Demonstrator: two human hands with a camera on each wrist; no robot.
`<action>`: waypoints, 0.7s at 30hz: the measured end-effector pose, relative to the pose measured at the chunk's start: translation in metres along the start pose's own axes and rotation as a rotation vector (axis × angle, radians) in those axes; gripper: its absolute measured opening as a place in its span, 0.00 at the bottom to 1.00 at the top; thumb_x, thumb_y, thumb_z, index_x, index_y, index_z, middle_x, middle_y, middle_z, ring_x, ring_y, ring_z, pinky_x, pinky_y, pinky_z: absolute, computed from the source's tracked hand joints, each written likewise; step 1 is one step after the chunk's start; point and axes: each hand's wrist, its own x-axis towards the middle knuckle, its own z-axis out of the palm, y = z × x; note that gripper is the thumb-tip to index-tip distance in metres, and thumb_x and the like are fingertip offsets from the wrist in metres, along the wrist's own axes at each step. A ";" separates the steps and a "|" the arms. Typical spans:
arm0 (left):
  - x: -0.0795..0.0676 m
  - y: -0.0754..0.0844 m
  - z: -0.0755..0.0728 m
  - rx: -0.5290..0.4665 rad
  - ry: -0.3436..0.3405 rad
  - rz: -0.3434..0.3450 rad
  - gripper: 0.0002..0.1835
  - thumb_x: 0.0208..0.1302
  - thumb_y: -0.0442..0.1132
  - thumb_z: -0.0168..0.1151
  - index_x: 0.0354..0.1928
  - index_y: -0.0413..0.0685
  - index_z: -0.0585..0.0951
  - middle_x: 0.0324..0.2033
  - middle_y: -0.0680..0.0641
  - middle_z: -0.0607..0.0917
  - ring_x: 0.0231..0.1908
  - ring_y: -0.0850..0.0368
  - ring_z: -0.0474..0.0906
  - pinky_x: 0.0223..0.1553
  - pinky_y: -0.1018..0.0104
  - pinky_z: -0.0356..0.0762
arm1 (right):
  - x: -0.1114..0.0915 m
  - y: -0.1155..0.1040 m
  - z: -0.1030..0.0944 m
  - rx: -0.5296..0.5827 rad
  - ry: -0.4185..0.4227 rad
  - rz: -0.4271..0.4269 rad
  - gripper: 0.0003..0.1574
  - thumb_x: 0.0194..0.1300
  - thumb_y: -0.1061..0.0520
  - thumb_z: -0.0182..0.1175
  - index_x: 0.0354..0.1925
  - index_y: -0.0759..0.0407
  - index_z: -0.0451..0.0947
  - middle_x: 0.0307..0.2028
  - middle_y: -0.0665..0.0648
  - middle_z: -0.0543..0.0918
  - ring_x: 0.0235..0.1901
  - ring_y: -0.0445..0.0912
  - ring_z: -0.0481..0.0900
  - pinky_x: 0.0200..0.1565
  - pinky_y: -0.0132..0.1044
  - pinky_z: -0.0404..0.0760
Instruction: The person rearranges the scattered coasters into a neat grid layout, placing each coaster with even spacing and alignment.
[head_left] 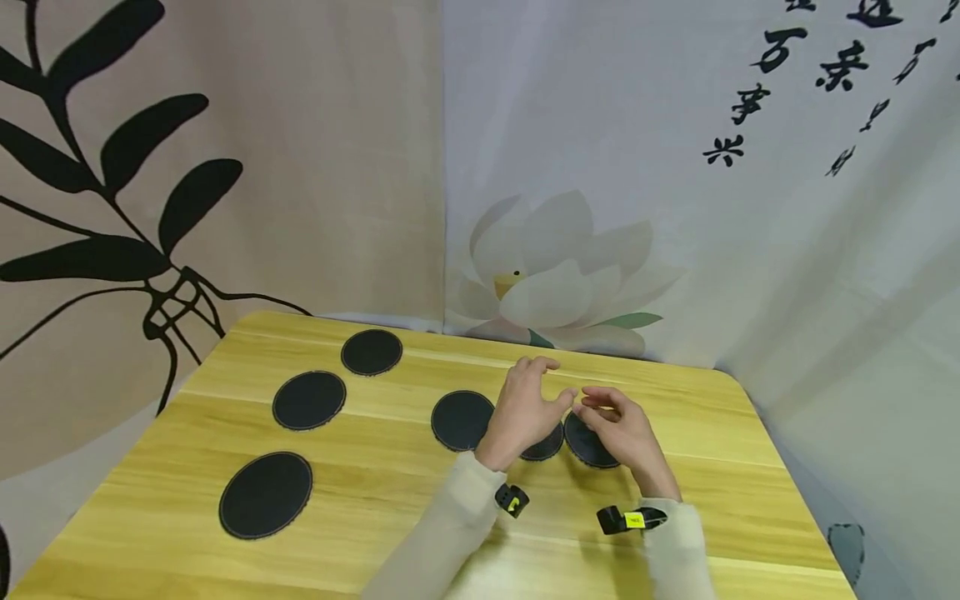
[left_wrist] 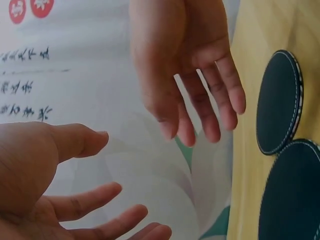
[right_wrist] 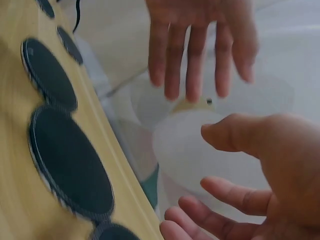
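Observation:
Both hands hover over the right half of the table, holding nothing. The left hand (head_left: 522,414) has its thumb and fingers spread apart; beneath it is a black round coaster (head_left: 545,446), partly hidden by the hand. Facing it, the right hand (head_left: 628,433) has its fingers slightly bent, above another black coaster (head_left: 587,446). To the left of these two is a third coaster (head_left: 459,419). In the left wrist view, air shows between the left hand (left_wrist: 75,185) and the right hand (left_wrist: 185,70). Light stitching runs round a coaster's edge (left_wrist: 280,102).
On the left side of the wooden table (head_left: 375,500) lie three more black coasters: one near the back (head_left: 371,352), one in the middle (head_left: 309,400) and one towards the front (head_left: 266,495). Behind the table hangs a printed curtain (head_left: 562,125) with a lotus and dark characters.

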 end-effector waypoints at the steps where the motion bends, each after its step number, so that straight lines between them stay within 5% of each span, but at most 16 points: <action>1: 0.000 -0.002 -0.003 -0.013 -0.008 -0.003 0.24 0.71 0.49 0.66 0.64 0.48 0.79 0.57 0.42 0.80 0.58 0.44 0.78 0.56 0.49 0.81 | -0.001 -0.003 0.003 0.021 -0.008 -0.004 0.30 0.74 0.46 0.62 0.69 0.54 0.72 0.62 0.62 0.78 0.61 0.55 0.80 0.60 0.50 0.83; 13: -0.004 -0.051 -0.059 -0.086 -0.054 -0.175 0.24 0.69 0.51 0.67 0.62 0.50 0.81 0.61 0.42 0.81 0.64 0.39 0.75 0.63 0.42 0.76 | -0.016 -0.025 0.046 0.067 -0.119 -0.046 0.31 0.69 0.45 0.67 0.67 0.46 0.74 0.60 0.57 0.82 0.53 0.47 0.84 0.54 0.46 0.84; 21: -0.016 -0.086 -0.103 -0.077 -0.076 -0.293 0.25 0.70 0.53 0.65 0.64 0.52 0.80 0.63 0.41 0.80 0.66 0.39 0.72 0.63 0.43 0.76 | -0.026 -0.040 0.074 0.113 -0.225 -0.108 0.31 0.68 0.48 0.69 0.65 0.52 0.75 0.59 0.59 0.82 0.51 0.49 0.84 0.48 0.39 0.84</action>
